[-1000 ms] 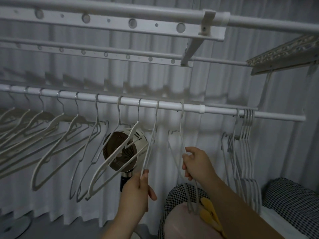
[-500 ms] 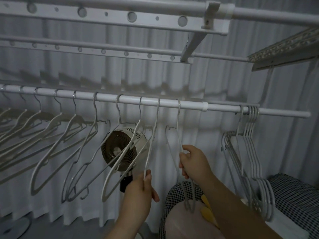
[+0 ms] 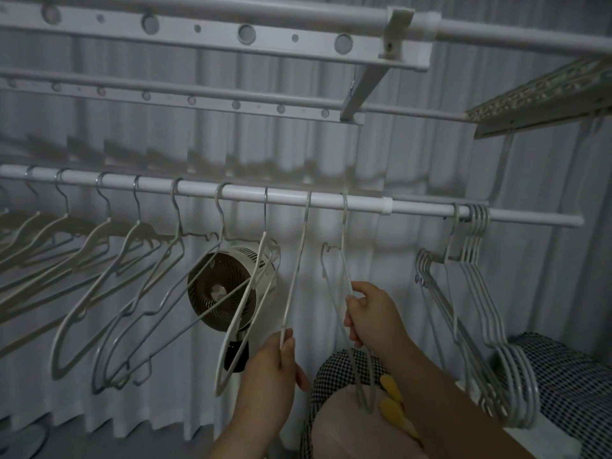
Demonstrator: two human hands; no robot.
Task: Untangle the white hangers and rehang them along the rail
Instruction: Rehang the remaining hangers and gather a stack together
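**Op:** On the white rail (image 3: 298,200), mid-span, I have two hangers in hand. My left hand (image 3: 270,369) is raised from below, thumb and fingers pinched shut on the lower end of one white hanger (image 3: 298,260), which hangs edge-on from its hook.

**Desk:** And the other side?

**Op:** My right hand (image 3: 372,314) is closed round the wires of the next hanger (image 3: 341,286) to the right, gripping about halfway down. Its hook sits over the rail just left of the rail's joint collar (image 3: 386,206). The bottom loop drops past my wrist, in front of a checked cushion (image 3: 344,369).

**Desk:** Where's the rest of the lot?

**Op:** Left of my hands, a spaced row of white hangers (image 3: 109,276) runs along the rail to the frame edge, all swung at a slant. Some of them overlap lower down; cannot tell whether they are caught on each other. Right of the collar, a bunched cluster of hangers (image 3: 473,293) hangs packed together, hooks touching, near the rail's end.

**Desk:** Background?

**Op:** A small round fan (image 3: 228,289) behind the hangers, just left of my left hand, against a pale pleated curtain (image 3: 381,154). Perforated rack bars (image 3: 198,31) overhead. Something yellow (image 3: 394,405) by my right forearm; cannot make it out.
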